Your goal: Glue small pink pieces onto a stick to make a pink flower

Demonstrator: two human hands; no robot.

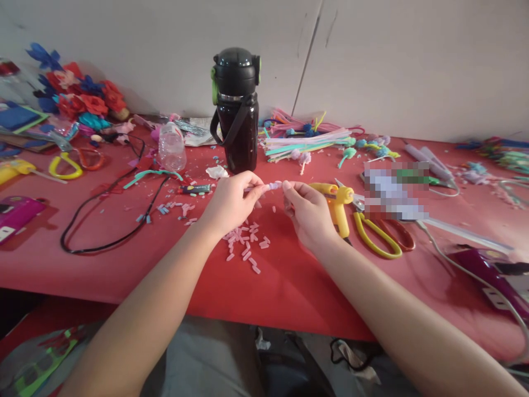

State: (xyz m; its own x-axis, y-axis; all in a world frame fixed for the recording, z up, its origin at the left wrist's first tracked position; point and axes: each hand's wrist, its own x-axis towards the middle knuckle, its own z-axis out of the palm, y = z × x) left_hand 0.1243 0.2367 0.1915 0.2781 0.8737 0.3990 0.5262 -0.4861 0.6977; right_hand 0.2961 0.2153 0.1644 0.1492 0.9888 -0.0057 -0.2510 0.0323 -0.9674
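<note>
Over the middle of the red table (289,286), my left hand (231,201) and my right hand (308,212) meet fingertip to fingertip. Both pinch a small pale pink straw piece (274,186) held between them. Beneath the hands lie several short pink cut straw bits (246,242) scattered on the table. A black water bottle (235,110) stands upright just behind the hands.
A yellow glue gun (338,205) and yellow-handled scissors (376,234) lie right of my right hand. A bundle of coloured straws (306,140) sits behind. A black cord (103,220), clear small bottle (171,146), paper flowers (82,99) and another pair of scissors (66,165) lie left.
</note>
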